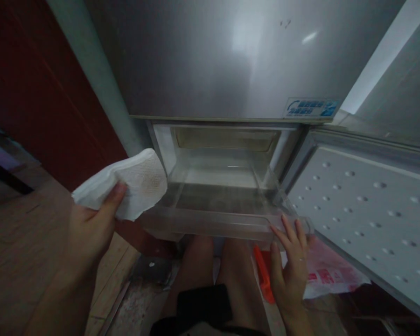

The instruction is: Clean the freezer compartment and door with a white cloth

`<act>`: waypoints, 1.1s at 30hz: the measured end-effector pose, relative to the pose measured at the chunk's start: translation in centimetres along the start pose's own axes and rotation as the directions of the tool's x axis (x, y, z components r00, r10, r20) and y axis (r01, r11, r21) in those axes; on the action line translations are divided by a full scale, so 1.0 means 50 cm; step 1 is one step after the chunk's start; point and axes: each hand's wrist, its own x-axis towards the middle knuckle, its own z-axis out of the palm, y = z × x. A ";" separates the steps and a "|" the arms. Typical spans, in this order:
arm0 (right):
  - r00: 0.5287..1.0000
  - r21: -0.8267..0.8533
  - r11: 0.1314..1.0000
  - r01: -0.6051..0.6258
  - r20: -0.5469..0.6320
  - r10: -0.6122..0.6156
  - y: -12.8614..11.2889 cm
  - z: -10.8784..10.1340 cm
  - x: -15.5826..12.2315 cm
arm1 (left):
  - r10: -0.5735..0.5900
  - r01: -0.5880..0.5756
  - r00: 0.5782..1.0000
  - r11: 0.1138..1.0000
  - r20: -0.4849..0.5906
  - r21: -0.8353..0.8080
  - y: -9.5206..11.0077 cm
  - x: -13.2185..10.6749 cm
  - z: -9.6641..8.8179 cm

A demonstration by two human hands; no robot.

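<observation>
My left hand (100, 221) pinches a folded white paper towel (143, 179), thumb on top, off to the left of the fridge opening. A brownish stain marks the towel's right part. A clear plastic drawer (217, 221) is pulled out of the lower compartment, and nothing lies in it that I can see. My right hand (290, 256) holds the right end of the drawer's front, fingers over the rim and thumb lower down in front.
The compartment's door (367, 205) stands open on the right. Above is the closed steel upper door (210, 60). Below the drawer are my knees, a black phone-like object (205, 303) on my lap, an orange plastic item (264, 275) and a pink-and-white plastic bag (331, 270).
</observation>
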 end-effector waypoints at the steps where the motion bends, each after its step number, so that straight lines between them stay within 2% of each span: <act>1: 1.000 0.003 1.000 -0.003 0.001 0.003 -0.003 -0.001 0.002 | 0.022 -0.022 0.998 1.000 -0.059 0.004 -0.003 -0.004 -0.007; 3: 1.000 0.007 1.000 -0.003 0.003 0.003 -0.008 -0.003 0.005 | 0.057 -0.056 0.986 0.998 -0.155 0.007 -0.003 -0.015 -0.019; 6: 1.000 0.021 1.000 -0.005 -0.002 0.005 -0.010 -0.004 0.007 | 0.251 -0.238 0.960 0.965 -0.129 0.106 0.007 -0.039 -0.032; 8: 1.000 0.030 1.000 -0.004 -0.003 0.004 -0.009 -0.004 0.007 | 0.389 -0.379 0.920 0.916 -0.056 0.132 0.012 -0.055 -0.036; 10: 1.000 0.039 0.999 -0.001 0.002 0.001 -0.008 -0.006 0.006 | 0.456 -0.454 0.890 0.880 0.019 0.136 0.008 -0.069 -0.034; 14: 1.000 0.059 0.998 -0.001 0.012 0.000 -0.007 -0.011 0.005 | 0.432 -0.473 0.869 0.869 0.240 0.148 -0.033 -0.088 -0.014; 17: 1.000 0.065 0.998 0.002 -0.029 0.000 -0.001 -0.019 0.008 | 0.433 -0.523 0.803 0.841 0.409 0.137 -0.066 -0.100 0.003; 19: 0.997 0.060 0.998 -0.003 -0.073 0.007 0.008 -0.026 0.011 | 0.433 -0.548 0.776 0.822 0.459 0.152 -0.075 -0.104 0.010; 23: 0.988 0.102 0.993 -0.061 -0.132 0.075 0.036 -0.042 0.010 | 0.399 -0.541 0.789 0.812 0.467 0.219 -0.066 -0.104 0.014; 27: 0.978 0.214 0.961 -0.176 -0.075 0.196 0.056 -0.037 -0.004 | 0.366 -0.540 0.797 0.788 0.480 0.296 -0.065 -0.105 0.028; 33: 0.947 0.318 0.902 -0.291 -0.036 0.318 0.065 -0.007 -0.027 | 0.368 -0.531 0.826 0.764 0.428 0.367 -0.065 -0.130 0.060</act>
